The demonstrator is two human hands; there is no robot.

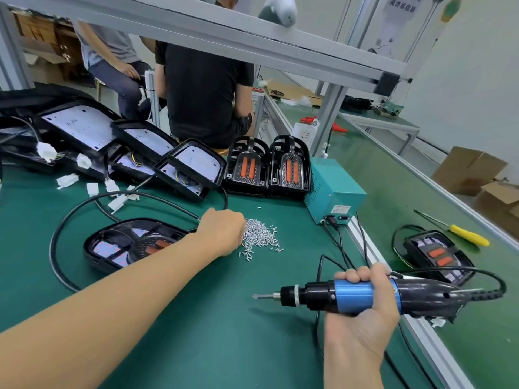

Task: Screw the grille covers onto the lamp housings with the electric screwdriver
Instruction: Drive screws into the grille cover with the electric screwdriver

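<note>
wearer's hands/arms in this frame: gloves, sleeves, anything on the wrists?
Left hand and right hand are both bare: no gloves. Both forearms are uncovered as far as the frame shows, no sleeve cuffs in view. No watch, wrist strap, rings or markings visible.

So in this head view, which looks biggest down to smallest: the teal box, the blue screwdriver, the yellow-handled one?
1. Blue electric screwdriver, though it is nearest the camera, so unsure.
2. Teal box.
3. Yellow-handled screwdriver.

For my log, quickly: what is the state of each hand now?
Left hand: at the screw pile, fingers hidden; cannot be told.
Right hand: closed, holding the electric screwdriver.
</note>
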